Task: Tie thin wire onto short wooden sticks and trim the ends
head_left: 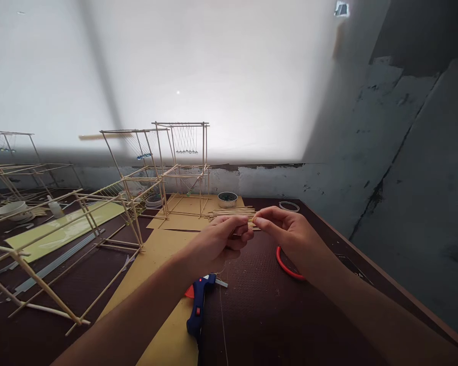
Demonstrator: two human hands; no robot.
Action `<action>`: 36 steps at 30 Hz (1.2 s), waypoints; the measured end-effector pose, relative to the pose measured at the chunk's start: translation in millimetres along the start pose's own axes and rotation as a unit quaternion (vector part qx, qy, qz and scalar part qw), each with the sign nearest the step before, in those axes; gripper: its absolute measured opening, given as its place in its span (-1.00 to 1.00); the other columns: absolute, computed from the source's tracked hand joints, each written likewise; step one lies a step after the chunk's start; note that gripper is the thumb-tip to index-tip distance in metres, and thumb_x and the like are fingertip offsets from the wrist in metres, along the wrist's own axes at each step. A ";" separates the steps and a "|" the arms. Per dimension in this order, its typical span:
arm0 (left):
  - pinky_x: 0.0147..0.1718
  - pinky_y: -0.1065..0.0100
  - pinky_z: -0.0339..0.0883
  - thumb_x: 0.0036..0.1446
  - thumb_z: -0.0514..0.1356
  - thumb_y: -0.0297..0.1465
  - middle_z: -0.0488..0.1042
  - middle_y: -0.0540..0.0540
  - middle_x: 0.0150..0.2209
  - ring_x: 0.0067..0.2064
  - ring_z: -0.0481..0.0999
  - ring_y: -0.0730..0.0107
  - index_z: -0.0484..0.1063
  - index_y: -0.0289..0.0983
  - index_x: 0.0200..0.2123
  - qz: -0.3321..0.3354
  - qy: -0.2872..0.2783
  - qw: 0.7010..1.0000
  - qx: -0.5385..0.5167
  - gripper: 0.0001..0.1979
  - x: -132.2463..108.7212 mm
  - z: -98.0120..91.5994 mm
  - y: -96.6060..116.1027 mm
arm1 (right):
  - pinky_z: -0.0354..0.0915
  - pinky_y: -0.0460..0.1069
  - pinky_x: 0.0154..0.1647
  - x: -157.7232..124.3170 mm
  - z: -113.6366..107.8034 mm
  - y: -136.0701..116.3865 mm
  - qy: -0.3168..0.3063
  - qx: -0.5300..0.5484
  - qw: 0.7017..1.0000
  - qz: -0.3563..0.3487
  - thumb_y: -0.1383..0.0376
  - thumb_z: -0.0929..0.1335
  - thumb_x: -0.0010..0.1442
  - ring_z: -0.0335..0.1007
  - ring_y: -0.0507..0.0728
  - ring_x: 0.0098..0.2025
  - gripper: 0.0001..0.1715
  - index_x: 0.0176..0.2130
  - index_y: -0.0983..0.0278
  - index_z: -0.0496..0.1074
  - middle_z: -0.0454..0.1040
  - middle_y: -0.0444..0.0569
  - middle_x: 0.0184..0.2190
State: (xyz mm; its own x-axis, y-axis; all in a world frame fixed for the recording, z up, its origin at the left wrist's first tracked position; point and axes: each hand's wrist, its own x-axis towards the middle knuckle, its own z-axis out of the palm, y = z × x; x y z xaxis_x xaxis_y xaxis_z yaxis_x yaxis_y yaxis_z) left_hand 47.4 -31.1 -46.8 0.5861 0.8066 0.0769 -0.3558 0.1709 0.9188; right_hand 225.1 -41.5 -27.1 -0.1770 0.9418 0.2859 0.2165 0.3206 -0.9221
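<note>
A thin thread (222,320) is held just above the blue glue gun (198,305), pinched in the curled fingers of the left hand (221,241). The right hand (286,234) has thumb and forefinger pressed together on something too small to be told. A fine threading or knotting step is judged to be in hand, so steady fingertip work is called for. Open tabletop is left to the right of the gun as far as the table edge (366,267), while stick frames (145,173) crowd its left.
</note>
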 end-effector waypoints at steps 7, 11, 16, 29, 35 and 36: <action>-0.68 0.48 -0.32 0.18 0.13 -0.27 -0.10 0.15 -0.58 -0.59 -0.22 0.62 -0.04 -0.21 -0.55 -0.026 0.041 0.993 0.104 -0.61 0.4 -3.9 -15.9 | 0.34 0.00 -0.12 -5.5 3.6 33.5 0.008 -0.053 0.997 -0.052 0.09 0.42 0.21 0.39 0.11 -0.21 -0.74 -0.34 0.23 0.54 0.44 -0.08 -0.29; -0.69 0.47 -0.34 0.14 0.14 -0.28 -0.11 0.16 -0.59 -0.62 -0.20 0.64 -0.02 -0.21 -0.55 -0.059 0.075 0.988 0.123 -0.63 1.2 -4.5 -23.9 | 0.37 0.01 -0.13 -10.9 6.3 56.8 0.006 -0.040 0.997 -0.071 0.11 0.41 0.24 0.39 0.11 -0.20 -0.76 -0.32 0.23 0.55 0.40 -0.07 -0.27; -0.70 0.46 -0.35 0.11 0.15 -0.30 -0.10 0.17 -0.63 -0.65 -0.17 0.65 0.05 -0.22 -0.57 -0.073 0.099 0.983 0.137 -0.66 2.4 -1.7 -30.6 | 0.32 0.05 -0.09 -18.1 6.5 68.1 0.024 -0.079 0.992 -0.098 0.17 0.39 0.27 0.37 0.13 -0.17 -0.81 -0.30 0.20 0.56 0.40 -0.07 -0.27; -0.73 0.49 -0.30 0.04 0.15 -0.36 -0.06 0.16 -0.66 -0.67 -0.13 0.65 0.02 -0.22 -0.61 -0.027 0.129 0.988 0.082 -0.67 -1.4 -1.0 -43.8 | 0.33 0.00 -0.16 -23.5 11.2 74.5 0.048 -0.038 0.993 -0.105 0.15 0.37 0.28 0.39 0.10 -0.21 -0.80 -0.29 0.20 0.52 0.45 -0.08 -0.26; -0.74 0.50 -0.31 0.04 0.17 -0.35 -0.07 0.16 -0.63 -0.67 -0.16 0.66 0.01 -0.21 -0.60 -0.020 0.131 0.989 0.071 -0.65 -0.7 -4.9 -42.3 | 0.35 -0.04 -0.12 -3.7 -17.4 81.2 0.092 -0.284 0.954 0.026 0.16 0.25 0.33 0.45 0.11 -0.14 -0.68 -0.03 0.21 0.46 0.51 -0.03 -0.13; -0.74 0.50 -0.32 0.04 0.17 -0.35 -0.08 0.17 -0.63 -0.67 -0.16 0.66 0.01 -0.21 -0.60 -0.020 0.130 0.989 0.068 -0.65 -1.0 -5.2 -41.7 | 0.33 -0.02 -0.06 0.6 -25.8 85.9 0.089 -0.381 0.918 0.067 0.17 0.25 0.32 0.45 0.13 -0.08 -0.67 -0.01 0.21 0.45 0.49 -0.01 -0.07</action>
State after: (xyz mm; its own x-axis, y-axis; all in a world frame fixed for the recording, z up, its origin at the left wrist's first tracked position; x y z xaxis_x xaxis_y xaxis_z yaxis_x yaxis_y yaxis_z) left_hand 57.8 -36.1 -87.3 0.3844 0.9220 -0.0461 -0.2255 0.1422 0.9638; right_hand 268.3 -10.8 -99.4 0.0449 0.9578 0.2839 0.8450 0.1152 -0.5222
